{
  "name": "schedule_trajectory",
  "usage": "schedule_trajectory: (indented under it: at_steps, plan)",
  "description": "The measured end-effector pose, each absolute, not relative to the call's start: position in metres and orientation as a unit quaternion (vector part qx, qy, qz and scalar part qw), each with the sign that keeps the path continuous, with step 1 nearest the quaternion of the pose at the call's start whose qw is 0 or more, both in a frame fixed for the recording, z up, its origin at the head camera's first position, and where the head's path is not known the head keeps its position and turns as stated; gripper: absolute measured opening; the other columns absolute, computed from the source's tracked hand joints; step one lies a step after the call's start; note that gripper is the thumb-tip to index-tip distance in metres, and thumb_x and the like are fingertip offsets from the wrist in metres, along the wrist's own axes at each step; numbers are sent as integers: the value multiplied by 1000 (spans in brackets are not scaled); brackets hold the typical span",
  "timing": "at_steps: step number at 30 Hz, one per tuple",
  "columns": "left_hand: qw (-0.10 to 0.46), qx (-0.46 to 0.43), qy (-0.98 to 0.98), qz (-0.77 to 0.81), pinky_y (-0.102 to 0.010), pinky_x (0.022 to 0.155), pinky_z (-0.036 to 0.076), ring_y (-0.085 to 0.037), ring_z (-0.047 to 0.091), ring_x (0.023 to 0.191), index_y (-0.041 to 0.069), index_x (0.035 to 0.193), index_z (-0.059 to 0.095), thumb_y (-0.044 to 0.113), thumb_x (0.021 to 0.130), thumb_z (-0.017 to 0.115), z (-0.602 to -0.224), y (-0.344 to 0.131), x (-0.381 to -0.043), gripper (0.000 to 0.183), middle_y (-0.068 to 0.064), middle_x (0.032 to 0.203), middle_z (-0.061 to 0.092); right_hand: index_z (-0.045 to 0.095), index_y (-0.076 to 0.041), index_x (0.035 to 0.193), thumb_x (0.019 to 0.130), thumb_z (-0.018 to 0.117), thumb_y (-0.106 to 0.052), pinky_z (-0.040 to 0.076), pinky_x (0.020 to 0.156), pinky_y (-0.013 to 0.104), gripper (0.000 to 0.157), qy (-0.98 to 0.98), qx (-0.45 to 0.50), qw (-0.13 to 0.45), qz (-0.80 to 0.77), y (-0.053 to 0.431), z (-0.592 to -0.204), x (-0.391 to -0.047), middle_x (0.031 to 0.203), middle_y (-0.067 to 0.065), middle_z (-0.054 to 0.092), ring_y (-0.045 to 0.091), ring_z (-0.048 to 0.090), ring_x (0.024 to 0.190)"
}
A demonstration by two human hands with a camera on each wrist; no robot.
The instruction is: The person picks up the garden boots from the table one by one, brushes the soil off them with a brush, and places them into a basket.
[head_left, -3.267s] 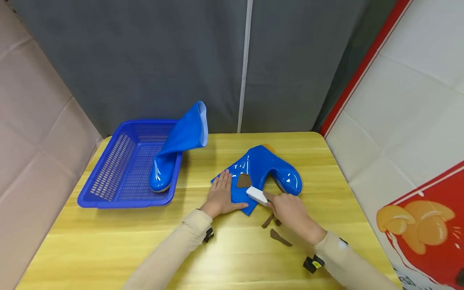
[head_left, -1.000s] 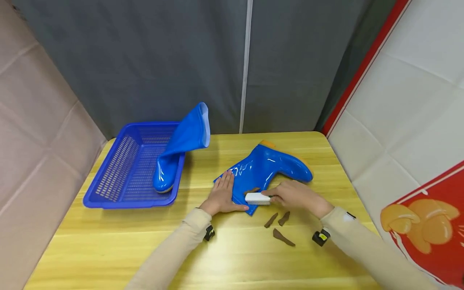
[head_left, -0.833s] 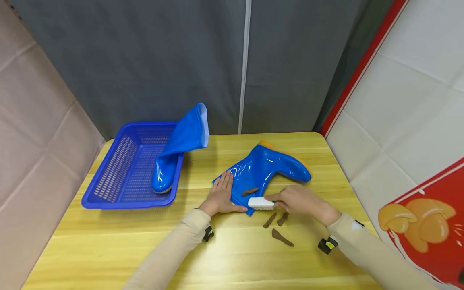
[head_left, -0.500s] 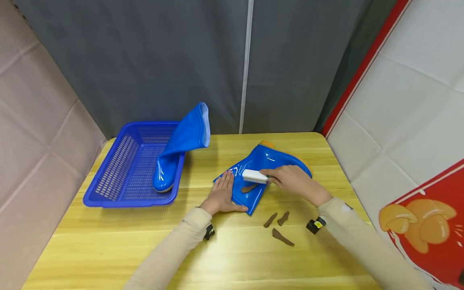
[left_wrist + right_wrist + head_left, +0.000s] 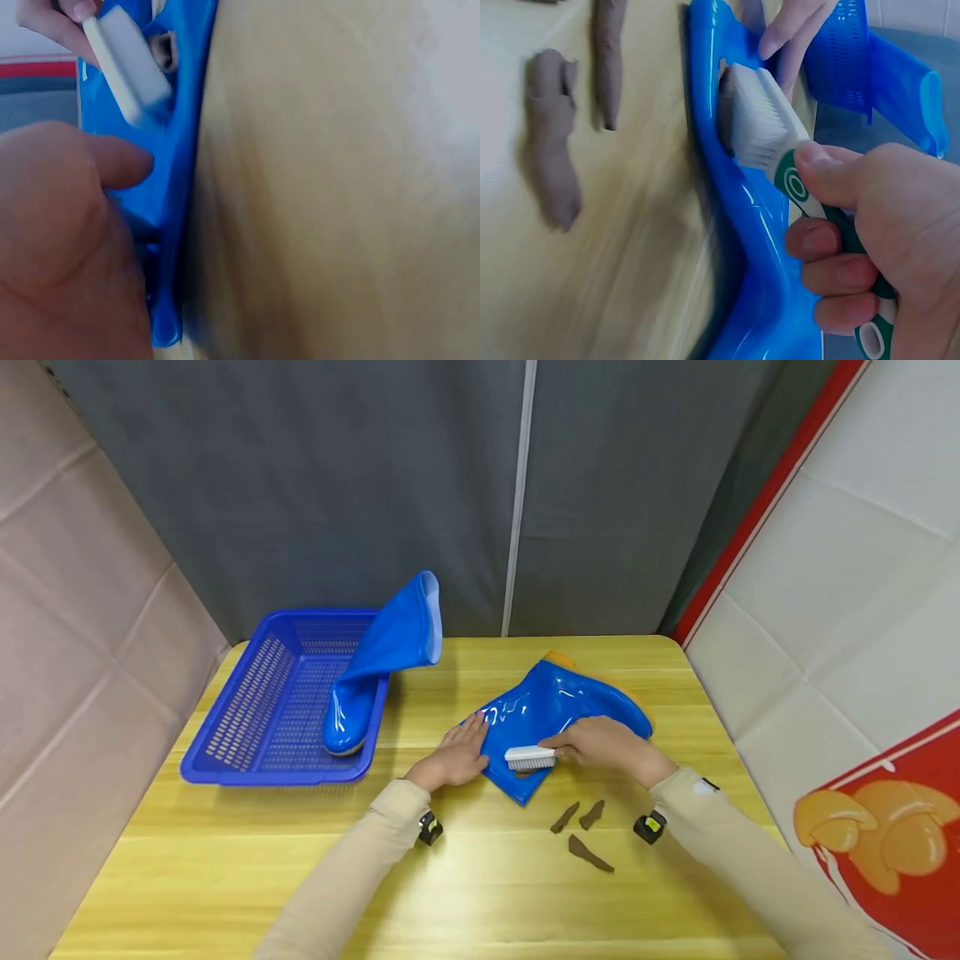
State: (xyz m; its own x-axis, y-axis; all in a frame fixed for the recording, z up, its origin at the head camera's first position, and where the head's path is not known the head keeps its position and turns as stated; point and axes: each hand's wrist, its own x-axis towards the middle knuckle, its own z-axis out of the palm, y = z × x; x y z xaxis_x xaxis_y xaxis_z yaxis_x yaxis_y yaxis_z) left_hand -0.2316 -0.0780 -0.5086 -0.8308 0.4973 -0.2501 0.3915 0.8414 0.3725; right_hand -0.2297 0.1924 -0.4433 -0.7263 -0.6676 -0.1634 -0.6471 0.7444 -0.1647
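Note:
A glossy blue rain boot with a yellow sole lies on its side on the wooden table, its toe to the right. My left hand rests with extended fingers on the boot's shaft, near the opening. In my right hand I grip a white scrub brush by its green and white handle. The bristles are over the lower edge of the shaft, at a brown clay-like patch that the brush partly covers in the head view.
Several brown clay-like strips, such as one long piece, lie on the table in front of the boot. To the left stands a blue perforated basket. A second blue boot leans over its right rim.
My right hand has moved the brush up and down over the shaft. The boot's toe has swung outward, and the brown patch looks folded. My left hand has drawn back slightly.

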Motion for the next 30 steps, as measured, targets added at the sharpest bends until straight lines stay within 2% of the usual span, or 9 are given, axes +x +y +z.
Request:
schedule_trajectory:
  at_steps: [3,6,11,17,20,25,27,30]
  plan:
    - [147,219,955,134,-46,122,10,-31,2,150,1,151,12,37,100,37,-511,-74,-226,67,-15,161,2,63,-35,122,94,56,-31,39,63,20,30,926,-355,115,-59,201,-440,-220,86,-11,71,2,45,60]
    - [124,203,964,115,-46,122,10,-30,3,150,2,151,12,44,99,38,-515,-68,-223,71,-14,161,4,64,-36,120,93,58,-31,34,59,19,28,926,-354,115,-68,208,-437,-213,93,-14,70,2,43,62]
    - [103,193,971,95,-45,122,11,-29,5,150,3,151,13,50,97,38,-517,-62,-220,76,-14,161,6,65,-42,115,91,60,-34,29,54,19,26,932,-334,119,-74,219,-428,-200,87,-18,68,3,40,58]
    - [110,179,973,90,-44,123,9,-29,3,150,3,151,11,51,97,39,-519,-61,-222,77,-13,161,3,68,-41,110,89,62,-32,24,48,20,24,935,-316,140,-77,232,-416,-188,94,-18,70,2,38,56]
    - [110,172,976,81,-43,123,9,-28,3,151,4,151,10,52,96,39,-518,-61,-223,79,-12,161,2,67,-41,112,90,62,-33,25,47,20,24,939,-308,131,-83,235,-413,-189,85,-18,68,2,35,52]
    - [107,175,975,84,-44,123,10,-29,4,150,4,151,11,53,96,38,-518,-59,-223,79,-13,161,3,64,-43,117,91,60,-37,26,48,21,27,943,-305,109,-75,232,-413,-194,64,-15,54,4,33,50]
    - [104,176,975,88,-44,123,11,-29,4,150,3,151,11,52,96,39,-519,-58,-222,79,-13,161,3,62,-44,118,90,60,-39,27,49,20,28,944,-304,105,-71,229,-416,-196,68,-16,55,3,35,52]
    - [97,175,975,94,-45,122,11,-30,4,150,2,151,12,52,96,41,-520,-58,-222,80,-14,161,3,61,-44,119,90,60,-40,32,54,19,29,946,-304,84,-70,226,-421,-197,80,-17,63,1,42,60]
